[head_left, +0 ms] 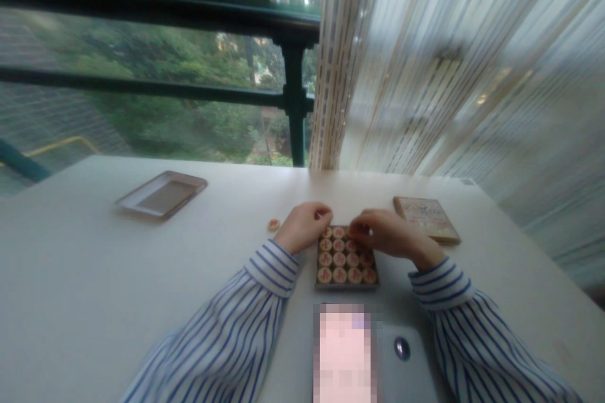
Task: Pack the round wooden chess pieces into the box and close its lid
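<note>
A square shallow box (347,287) holds rows of round wooden xiangqi pieces (339,259) marked with red characters. At its far left corner is my left hand (302,225), fingers curled and pinched together; whatever they hold, if anything, is hidden. My right hand (385,231) reaches over the far right part of the box, its fingertips closed on a piece in the far row, partly covered by the fingers. One loose xiangqi piece (273,224) lies on the table just left of my left hand.
An open tray-like lid (165,196) rests at the left on the white table (85,277). A flat patterned box (428,219) sits right of my right hand. Nearest me are a blurred-out phone (345,352) and a grey device (411,371). Railing and a string curtain (401,107) stand beyond.
</note>
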Demonstrator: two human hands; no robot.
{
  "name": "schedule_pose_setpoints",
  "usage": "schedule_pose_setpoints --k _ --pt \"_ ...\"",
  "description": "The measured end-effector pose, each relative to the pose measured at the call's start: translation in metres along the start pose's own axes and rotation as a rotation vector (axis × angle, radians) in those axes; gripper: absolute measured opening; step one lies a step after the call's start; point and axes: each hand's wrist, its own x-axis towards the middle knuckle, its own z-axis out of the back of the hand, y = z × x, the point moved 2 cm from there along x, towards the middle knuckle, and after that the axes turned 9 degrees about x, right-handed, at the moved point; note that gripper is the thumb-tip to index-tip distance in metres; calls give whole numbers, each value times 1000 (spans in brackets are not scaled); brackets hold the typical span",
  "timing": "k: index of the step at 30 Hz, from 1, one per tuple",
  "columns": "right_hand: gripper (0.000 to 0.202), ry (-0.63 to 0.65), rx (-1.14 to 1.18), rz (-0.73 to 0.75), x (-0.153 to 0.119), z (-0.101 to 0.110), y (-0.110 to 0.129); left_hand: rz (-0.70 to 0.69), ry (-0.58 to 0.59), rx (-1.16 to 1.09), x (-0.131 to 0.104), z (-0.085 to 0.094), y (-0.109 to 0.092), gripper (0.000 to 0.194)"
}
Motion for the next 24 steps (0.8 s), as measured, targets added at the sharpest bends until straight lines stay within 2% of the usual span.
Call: schedule_pose_setpoints --k 24 --pt "25 18 -22 -2 -1 0 -2 -7 0 4 0 -2 2 29"
